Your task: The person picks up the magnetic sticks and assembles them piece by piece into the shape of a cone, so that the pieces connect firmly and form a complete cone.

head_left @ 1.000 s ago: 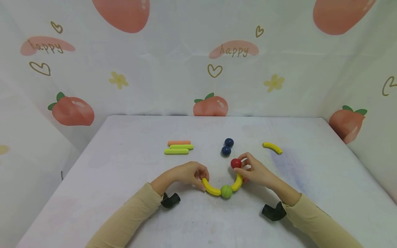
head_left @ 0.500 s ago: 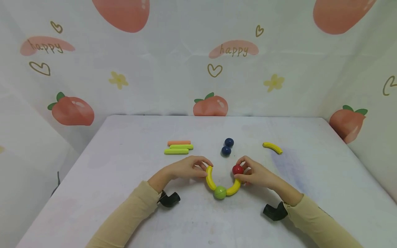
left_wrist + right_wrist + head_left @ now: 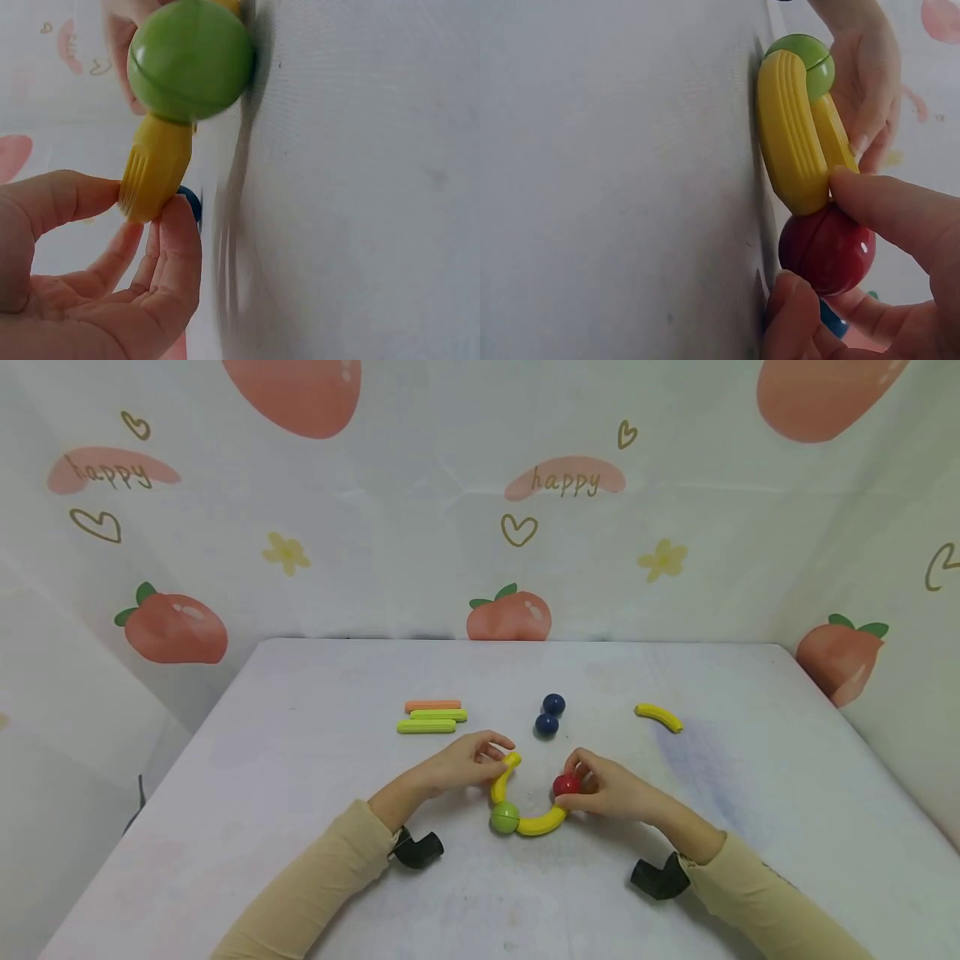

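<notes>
A joined, U-shaped chain lies low over the table: one yellow curved rod [image 3: 499,789], a green ball [image 3: 505,817], a second yellow curved rod [image 3: 542,823] and a red ball [image 3: 566,785]. My left hand [image 3: 471,762] pinches the first rod near its far end; in the left wrist view, thumb and fingertips press its sides below the green ball [image 3: 191,60]. At the other end, my right hand [image 3: 618,789] grips the red ball. The right wrist view shows my thumb at the joint between the red ball [image 3: 829,251] and the second rod [image 3: 787,135].
Beyond the hands, two dark blue balls [image 3: 551,714] sit close together. To their left lie two lime straight rods [image 3: 427,726] and an orange straight rod [image 3: 432,706]. A loose yellow curved rod [image 3: 658,717] rests at the right. A printed cloth [image 3: 405,527] hangs behind the table.
The green ball has swung left, and the left rod has turned so its far end points away from me. The red ball in my right hand has come nearer.
</notes>
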A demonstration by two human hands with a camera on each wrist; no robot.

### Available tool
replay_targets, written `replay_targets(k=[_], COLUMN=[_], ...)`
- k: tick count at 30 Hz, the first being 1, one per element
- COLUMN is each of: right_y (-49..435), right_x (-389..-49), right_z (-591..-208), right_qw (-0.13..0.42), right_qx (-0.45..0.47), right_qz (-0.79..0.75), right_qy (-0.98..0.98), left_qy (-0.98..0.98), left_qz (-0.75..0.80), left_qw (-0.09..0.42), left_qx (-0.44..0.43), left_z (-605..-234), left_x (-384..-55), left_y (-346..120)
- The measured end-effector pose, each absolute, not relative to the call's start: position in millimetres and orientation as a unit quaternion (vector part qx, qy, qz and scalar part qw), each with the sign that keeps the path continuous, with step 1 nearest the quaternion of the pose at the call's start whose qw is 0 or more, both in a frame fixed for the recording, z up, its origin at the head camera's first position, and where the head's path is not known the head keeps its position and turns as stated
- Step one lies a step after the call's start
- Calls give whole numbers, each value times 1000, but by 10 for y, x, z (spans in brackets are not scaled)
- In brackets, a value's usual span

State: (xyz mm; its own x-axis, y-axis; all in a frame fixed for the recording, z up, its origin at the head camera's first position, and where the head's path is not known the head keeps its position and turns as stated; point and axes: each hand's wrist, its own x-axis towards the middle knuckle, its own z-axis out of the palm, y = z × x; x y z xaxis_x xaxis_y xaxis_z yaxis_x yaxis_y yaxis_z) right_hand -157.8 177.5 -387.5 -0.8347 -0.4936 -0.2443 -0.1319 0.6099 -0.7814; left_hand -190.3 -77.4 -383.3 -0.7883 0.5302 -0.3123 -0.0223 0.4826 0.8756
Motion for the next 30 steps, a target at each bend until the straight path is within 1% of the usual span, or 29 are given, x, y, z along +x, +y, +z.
replay_targets(k=[4,15,26,28,30], right_y=[1751,1737,1798,1847,1914], right_x=[-1563,-1542,-1593,-1632,-1684], right_z=[-3883,-3856,-3813,-3802,-3792], right_qw=[219,240,262,251,223], right_qx=[-207,-243,-243,-238,-228], right_qz=[-385,-374,-360,-359,-362], right_qy=[872,862,862,867,876], left_qy=[813,810,815,815,814], left_qz=[493,503,500,501,501], left_qw=[272,260,244,245,246], left_qx=[151,150,161,161,163], left_z=[-3831,-3841,-3848,-3852,-3857], left_x=[-1898,-1889,-1892,-1892,-1892], left_y=[-763,-767,-813,-819,-821])
